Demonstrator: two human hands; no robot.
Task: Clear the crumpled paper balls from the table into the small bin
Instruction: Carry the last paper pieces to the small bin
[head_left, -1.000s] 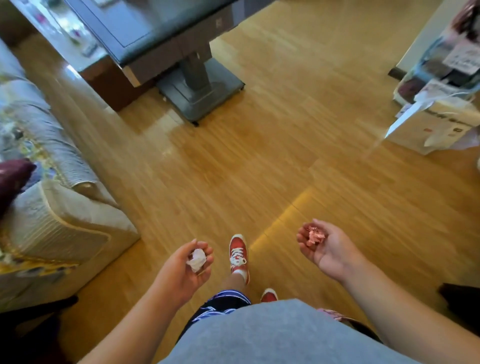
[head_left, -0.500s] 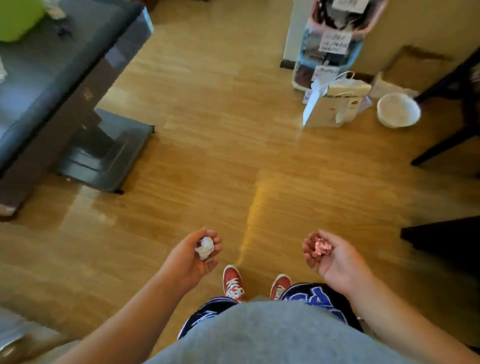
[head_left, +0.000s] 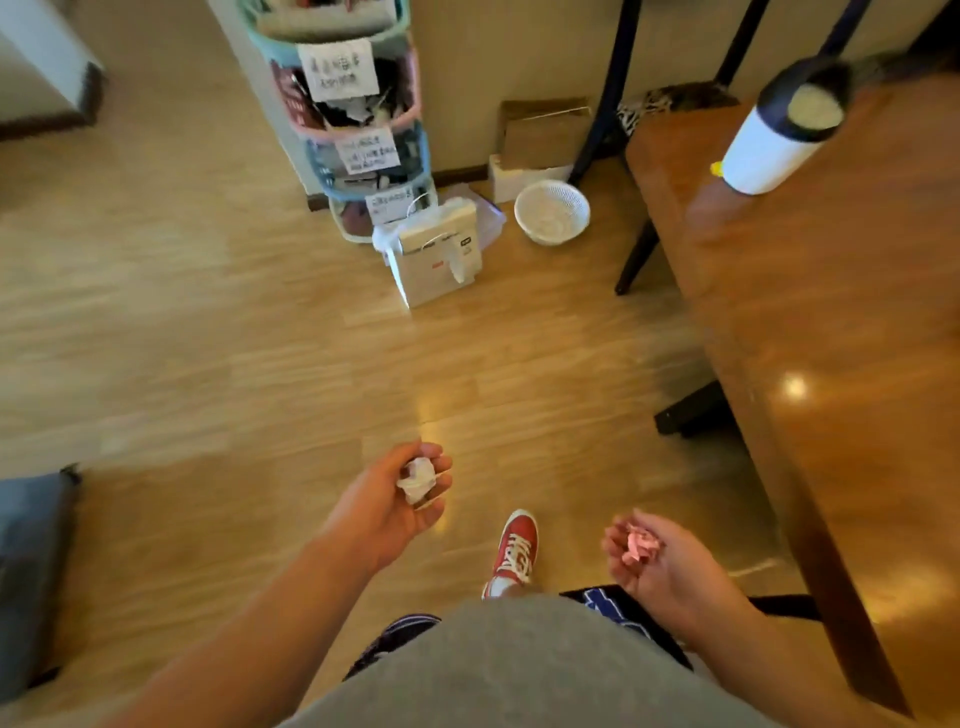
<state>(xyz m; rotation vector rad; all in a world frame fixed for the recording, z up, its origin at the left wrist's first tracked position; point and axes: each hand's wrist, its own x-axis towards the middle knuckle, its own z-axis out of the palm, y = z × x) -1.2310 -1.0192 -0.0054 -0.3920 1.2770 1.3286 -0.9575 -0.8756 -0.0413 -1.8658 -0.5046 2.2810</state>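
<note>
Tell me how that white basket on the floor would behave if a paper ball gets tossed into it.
The white basket looks like thin perforated plastic, so it is probably light and might slide on the glossy wood floor. Its wide mouth and low shape suggest it would not tip easily. The white paper ball looks too light to shift it much.

The person wears a plain grey top (head_left: 519, 670) that fills the near edge of the view. Below it show dark shorts (head_left: 618, 608) with blue and white lettering on the right leg and thin pale stripes on the left. Both forearms are bare, without sleeves. One foot shows a red sneaker (head_left: 517, 548) with white laces and a white sole.
</note>
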